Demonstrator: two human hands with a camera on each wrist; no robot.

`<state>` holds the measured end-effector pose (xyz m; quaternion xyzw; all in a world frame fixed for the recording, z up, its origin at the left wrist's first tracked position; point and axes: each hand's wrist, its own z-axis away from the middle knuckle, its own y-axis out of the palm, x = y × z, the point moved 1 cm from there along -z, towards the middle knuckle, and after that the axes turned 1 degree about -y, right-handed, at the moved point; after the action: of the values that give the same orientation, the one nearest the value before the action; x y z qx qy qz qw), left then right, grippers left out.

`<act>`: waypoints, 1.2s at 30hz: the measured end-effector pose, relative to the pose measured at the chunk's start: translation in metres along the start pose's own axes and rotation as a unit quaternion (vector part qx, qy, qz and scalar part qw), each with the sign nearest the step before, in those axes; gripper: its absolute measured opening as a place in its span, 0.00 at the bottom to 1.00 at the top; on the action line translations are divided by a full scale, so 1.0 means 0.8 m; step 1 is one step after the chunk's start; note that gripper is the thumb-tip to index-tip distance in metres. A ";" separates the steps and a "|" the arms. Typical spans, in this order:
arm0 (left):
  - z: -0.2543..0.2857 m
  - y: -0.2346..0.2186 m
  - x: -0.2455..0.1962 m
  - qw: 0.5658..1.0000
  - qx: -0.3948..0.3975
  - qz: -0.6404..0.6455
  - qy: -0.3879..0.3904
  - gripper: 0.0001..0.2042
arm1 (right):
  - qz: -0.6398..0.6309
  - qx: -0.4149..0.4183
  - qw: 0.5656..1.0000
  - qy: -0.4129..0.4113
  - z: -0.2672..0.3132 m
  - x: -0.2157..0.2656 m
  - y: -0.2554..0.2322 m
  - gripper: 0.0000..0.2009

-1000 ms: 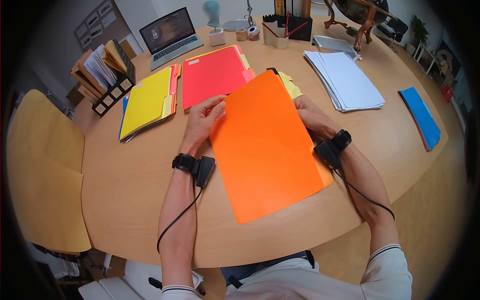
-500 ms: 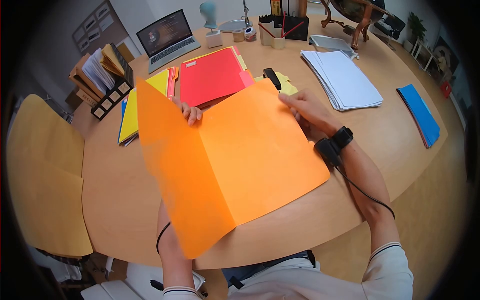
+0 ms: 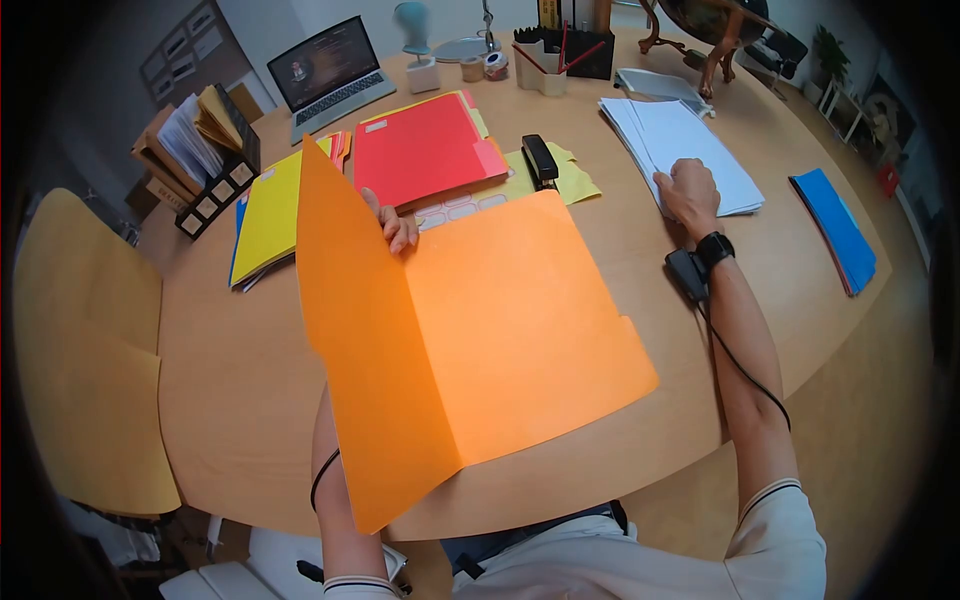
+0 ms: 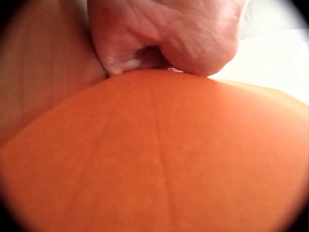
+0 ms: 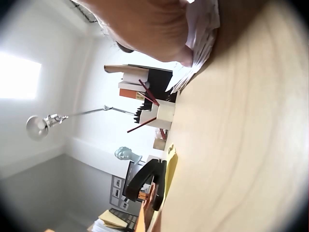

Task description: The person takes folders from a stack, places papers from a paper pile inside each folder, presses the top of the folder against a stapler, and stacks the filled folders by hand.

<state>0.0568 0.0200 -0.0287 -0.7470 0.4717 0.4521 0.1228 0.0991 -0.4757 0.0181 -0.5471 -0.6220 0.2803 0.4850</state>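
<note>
An orange folder (image 3: 520, 330) stands open in front of me, its left flap raised and its right side lying flat. My left hand (image 3: 393, 228) grips the flap near its upper edge, fingers curled over the inside; in the left wrist view the left hand (image 4: 169, 36) closes on the orange card. My right hand (image 3: 690, 192) is at the near edge of a stack of white paper (image 3: 685, 140), fingers curled. In the right wrist view its thumb (image 5: 186, 57) pinches the edges of white sheets (image 5: 200, 48). The folder holds no sheets on its visible inside.
A black stapler (image 3: 539, 162) stands on yellow paper (image 3: 575, 178) beyond the folder. Red folders (image 3: 425, 145) and yellow folders (image 3: 270, 215) lie to the left, near a file holder (image 3: 220, 185) and laptop (image 3: 330, 80). Blue folders (image 3: 838, 230) lie at the right edge.
The left hand has swung the orange folder's flap up and open to the left. My right hand has let go of the folder and moved right to the white paper.
</note>
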 end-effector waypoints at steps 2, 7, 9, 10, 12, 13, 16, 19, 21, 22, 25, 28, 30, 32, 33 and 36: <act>0.000 0.004 0.000 1.000 0.005 -0.009 0.002 0.11 | 0.065 -0.011 0.997 -0.031 -0.004 0.000 0.009 0.16; 0.007 -0.002 0.005 1.000 -0.018 0.004 0.009 0.10 | -0.006 -0.060 0.998 0.011 -0.003 -0.012 0.009 0.13; -0.013 0.050 0.001 0.979 -0.199 -0.052 0.007 0.18 | -0.020 -0.079 0.996 0.020 -0.003 -0.010 0.003 0.12; -0.020 0.069 0.001 0.922 -0.372 -0.106 0.006 0.28 | -0.047 -0.107 0.993 -0.002 -0.005 -0.005 0.001 0.11; -0.022 0.075 0.006 0.925 -0.368 -0.086 0.037 0.26 | -0.074 -0.136 0.988 -0.026 -0.004 0.011 -0.008 0.10; -0.023 0.078 0.006 0.927 -0.363 -0.067 0.068 0.24 | -0.122 -0.150 0.979 -0.068 -0.001 0.023 -0.009 0.09; -0.019 0.078 0.004 0.923 -0.375 -0.080 0.044 0.21 | -0.242 -0.128 0.949 -0.159 0.019 0.075 -0.026 0.06; -0.019 0.081 0.003 0.955 -0.277 -0.040 0.099 0.19 | -0.339 -0.036 0.903 -0.262 0.059 0.133 -0.054 0.05; -0.021 0.071 -0.005 0.971 -0.217 -0.050 0.092 0.19 | -0.406 0.022 0.869 -0.282 0.084 0.159 -0.069 0.05; -0.020 0.068 -0.007 0.983 -0.155 -0.058 0.084 0.20 | -0.470 0.079 0.827 -0.298 0.096 0.170 -0.076 0.06; -0.018 0.097 -0.003 0.941 -0.310 -0.107 0.088 0.20 | -0.586 0.147 0.753 -0.260 0.126 0.191 -0.108 0.06; -0.008 0.074 -0.009 0.961 -0.246 -0.066 0.111 0.20 | -0.670 0.169 0.694 -0.202 0.128 0.191 -0.104 0.07; -0.005 0.069 -0.014 0.966 -0.223 -0.066 0.117 0.21 | -0.725 0.204 0.642 -0.144 0.121 0.184 -0.101 0.10; -0.001 0.070 -0.006 0.955 -0.251 -0.001 0.156 0.23 | -0.729 0.199 0.643 -0.129 0.115 0.179 -0.095 0.11; -0.001 0.068 -0.006 0.955 -0.252 -0.002 0.156 0.23 | -0.734 0.193 0.642 -0.113 0.112 0.177 -0.093 0.13; 0.002 0.072 -0.011 0.944 -0.307 -0.070 0.099 0.23 | -0.780 0.162 0.596 -0.096 0.093 0.172 -0.108 0.14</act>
<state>0.0075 -0.0044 -0.0087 -0.8205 0.2666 0.4892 -0.1284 0.0056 -0.3523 0.1070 0.2648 -0.7990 -0.0581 0.5367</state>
